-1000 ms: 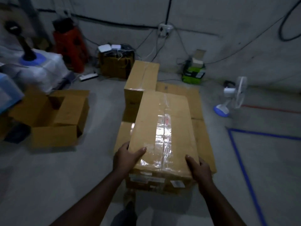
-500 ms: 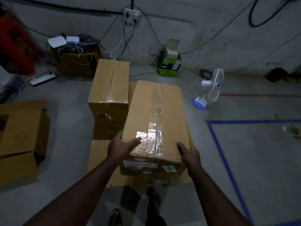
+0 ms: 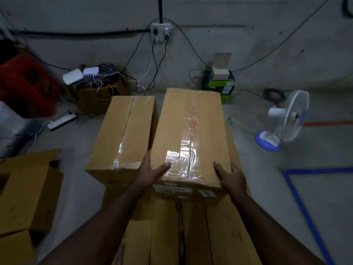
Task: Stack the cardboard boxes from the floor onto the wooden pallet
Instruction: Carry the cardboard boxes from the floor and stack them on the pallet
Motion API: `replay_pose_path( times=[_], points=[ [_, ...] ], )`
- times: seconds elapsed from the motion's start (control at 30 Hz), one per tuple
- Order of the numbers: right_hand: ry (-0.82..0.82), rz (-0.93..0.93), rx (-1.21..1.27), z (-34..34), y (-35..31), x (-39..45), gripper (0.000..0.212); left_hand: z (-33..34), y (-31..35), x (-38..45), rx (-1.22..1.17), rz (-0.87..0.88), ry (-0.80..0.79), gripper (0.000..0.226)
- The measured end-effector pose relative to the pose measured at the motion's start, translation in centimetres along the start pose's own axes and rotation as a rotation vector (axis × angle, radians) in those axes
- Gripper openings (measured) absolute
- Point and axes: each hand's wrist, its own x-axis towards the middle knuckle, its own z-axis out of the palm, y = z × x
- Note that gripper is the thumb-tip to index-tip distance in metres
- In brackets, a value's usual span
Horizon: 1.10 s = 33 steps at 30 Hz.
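dim room, grey concrete wall and floor; a wall socket trails cables, a white fan stands right, blue floor tape runs beside it.

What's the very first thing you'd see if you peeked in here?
A big taped cardboard box right in the middle, with the left hand and right hand gripping its near corners. A second closed box sits just left of it, side by side. Off to the right, a white fan on a blue base stands on the grey floor.
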Motion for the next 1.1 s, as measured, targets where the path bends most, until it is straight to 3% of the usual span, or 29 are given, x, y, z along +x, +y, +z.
replay_pose_path(
  times=[0.2, 0.43, 0.47, 0.63, 0.77, 0.87, 0.97, 1.1],
  points=[
    [-0.059, -0.044, -0.011, 6.2, 2.9, 10.5, 0.082, -0.7, -2.9, 11.4, 0.472, -0.035, 0.014, 0.134],
    [-0.068, -0.183, -0.103, 11.9, 5.4, 17.4, 0.048, -1.7, -7.6, 17.7, 0.769, -0.238, -0.038, 0.135],
    [-0.095, -0.192, -0.111, 12.5, 6.3, 17.7, 0.055, -1.6, -8.4, 18.0, 0.817, -0.249, -0.054, 0.135],
    [-0.361, -0.098, -0.06, 13.8, 11.0, 16.9, 0.133, -1.1, -10.2, 18.1, 0.905, -0.139, -0.174, 0.142],
    [-0.534, -0.249, -0.348, 12.6, 11.3, 17.0, 0.158, -2.5, -11.3, 18.0, 1.106, -0.109, -0.22, 0.167],
    [-0.521, -0.332, -0.5, 12.4, 10.8, 18.1, 0.152, -2.3, -12.2, 17.9, 1.188, -0.078, -0.136, 0.151],
    [-0.493, -0.358, -0.467, 12.7, 10.3, 19.0, 0.147, -1.7, -12.3, 17.8, 1.213, -0.043, -0.111, 0.132],
    [-0.472, -0.372, -0.461, 13.0, 10.7, 19.2, 0.143, -1.7, -12.1, 17.7, 1.238, -0.043, -0.136, 0.123]
  ],
)
